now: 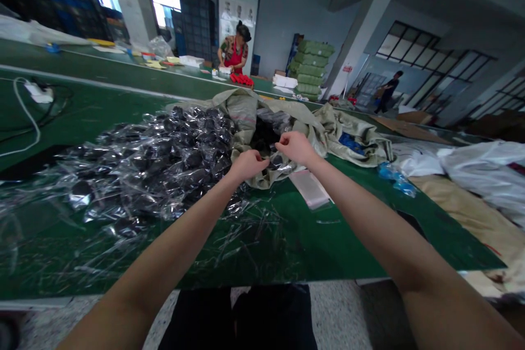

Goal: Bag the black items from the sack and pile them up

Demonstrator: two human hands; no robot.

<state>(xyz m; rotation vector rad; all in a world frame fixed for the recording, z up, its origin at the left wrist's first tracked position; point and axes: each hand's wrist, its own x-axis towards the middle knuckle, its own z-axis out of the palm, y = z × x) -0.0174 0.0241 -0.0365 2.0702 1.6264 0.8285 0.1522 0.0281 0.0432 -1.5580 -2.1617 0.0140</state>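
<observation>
A beige-green woven sack (pixel 240 106) lies on the table with its dark mouth toward me. At the near lip of that mouth my left hand (pixel 248 165) is closed, its fingertips pinching the sack's edge. My right hand (pixel 296 147) is in front of the opening, fingers curled and pressed together; what they hold, if anything, I cannot make out. A dark plastic-wrapped piece (pixel 276 162) shows between the hands. To the left spreads a heap of dark round pieces in clear plastic wrappers (pixel 180 158).
Flat clear bags (pixel 309 188) lie on the green table (pixel 328 251). Plastic strips litter its near side. At right are another sack (pixel 365 145), blue wrapped items (pixel 397 179) and white sheeting (pixel 484 167). A co-worker (pixel 235 52) is across the table; another person (pixel 389 92) stands farther back.
</observation>
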